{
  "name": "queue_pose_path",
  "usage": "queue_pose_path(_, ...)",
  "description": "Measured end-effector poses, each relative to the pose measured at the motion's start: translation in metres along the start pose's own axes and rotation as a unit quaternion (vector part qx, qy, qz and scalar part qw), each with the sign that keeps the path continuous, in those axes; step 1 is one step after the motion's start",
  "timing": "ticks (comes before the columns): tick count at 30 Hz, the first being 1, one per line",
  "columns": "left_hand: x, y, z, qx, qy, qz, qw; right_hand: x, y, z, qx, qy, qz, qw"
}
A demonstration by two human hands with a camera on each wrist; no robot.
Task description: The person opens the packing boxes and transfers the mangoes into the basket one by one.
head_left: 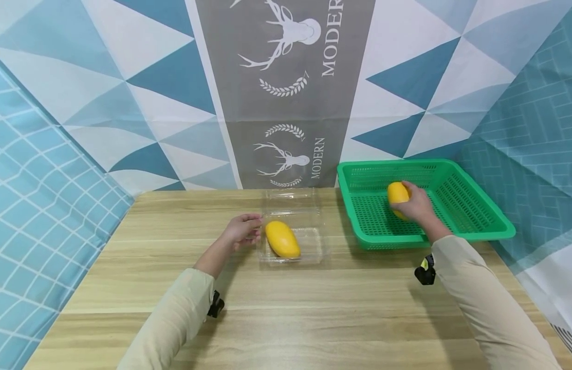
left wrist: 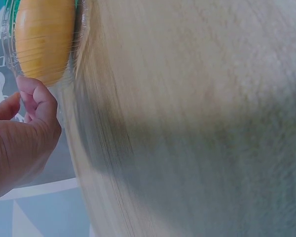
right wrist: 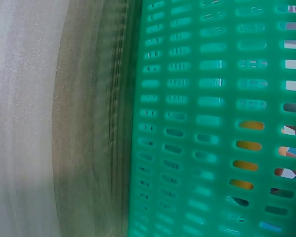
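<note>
In the head view, a clear plastic clamshell box (head_left: pixel 311 241) lies with its lid raised at the back and a yellow mango (head_left: pixel 281 239) inside its left part. My left hand (head_left: pixel 245 229) is at the box's left edge, its thumb and curled fingers holding that edge; the left wrist view shows this hand (left wrist: pixel 29 121) just below the mango (left wrist: pixel 44 39) seen through the plastic. My right hand (head_left: pixel 415 203) grips another yellow mango (head_left: pixel 398 193) inside the green basket (head_left: pixel 373 239). From the right wrist, the basket wall (right wrist: pixel 187 113) hides that hand; yellow shows through several slots.
The wooden table (head_left: pixel 313 318) carries the box near its back middle and the basket at its back right. Patterned cloth (head_left: pixel 286 103) hangs behind the table, with blue tiled cloth (head_left: pixel 45 205) along the left side.
</note>
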State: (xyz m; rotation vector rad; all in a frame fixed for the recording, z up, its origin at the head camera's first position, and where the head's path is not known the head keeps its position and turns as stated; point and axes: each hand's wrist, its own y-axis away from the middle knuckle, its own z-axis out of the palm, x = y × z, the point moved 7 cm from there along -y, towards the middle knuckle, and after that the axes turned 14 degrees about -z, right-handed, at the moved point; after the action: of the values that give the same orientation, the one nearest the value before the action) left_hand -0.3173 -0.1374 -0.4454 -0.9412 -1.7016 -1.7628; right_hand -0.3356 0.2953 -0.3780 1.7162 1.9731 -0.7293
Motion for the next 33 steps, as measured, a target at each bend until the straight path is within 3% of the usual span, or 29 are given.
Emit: queue_pose_path(33,0.001,0.001,0.0,0.001,-0.007,0.004,1.0,0.006,-0.013,0.008,-0.073,0.026,-0.012,0.9969)
